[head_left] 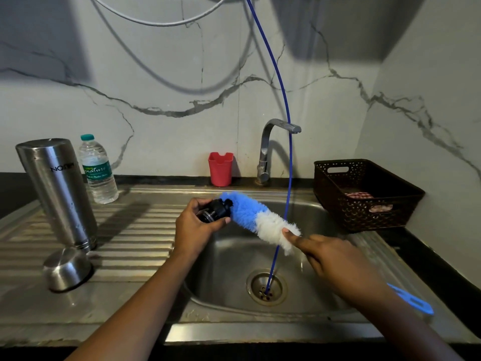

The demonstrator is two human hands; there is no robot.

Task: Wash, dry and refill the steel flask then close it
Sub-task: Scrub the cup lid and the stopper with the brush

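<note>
The steel flask stands upside down on the drainboard at the left, its mouth on the ribbed metal. Beside it lies the steel cup lid, also upside down. My left hand holds the black inner stopper over the sink. My right hand grips a blue and white bottle brush, whose bristles press against the stopper. The brush's blue handle end sticks out behind my right wrist.
A plastic water bottle stands behind the flask. A red cup and the tap are at the sink's back edge. A blue tube hangs into the drain. A dark basket sits at the right.
</note>
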